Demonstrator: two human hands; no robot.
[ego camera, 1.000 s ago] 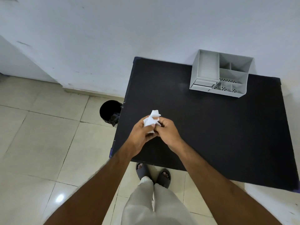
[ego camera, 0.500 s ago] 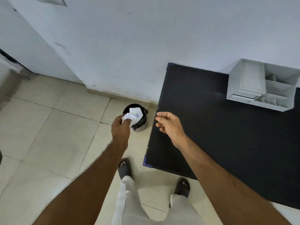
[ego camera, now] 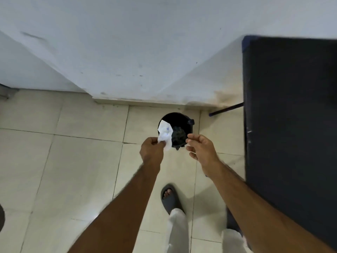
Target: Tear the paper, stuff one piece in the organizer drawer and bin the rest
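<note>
My left hand (ego camera: 152,150) pinches a crumpled white piece of paper (ego camera: 165,133) with faint blue marks, held over the left rim of the small round black bin (ego camera: 176,118) on the floor. Dark crumpled stuff lies inside the bin. My right hand (ego camera: 200,148) hovers just right of the bin's near edge, fingers apart, holding nothing. The organizer is out of view.
The black table (ego camera: 291,115) fills the right side, its left edge close to my right forearm, with a table leg (ego camera: 226,108) near the wall. White wall (ego camera: 145,52) behind the bin. Tiled floor (ego camera: 63,161) spreads left. My sandalled foot (ego camera: 169,197) stands below the bin.
My hands parted over the table; the left carried the paper left to above the bin. The view swung left, so the organizer left the frame. My right hand followed toward the bin.
</note>
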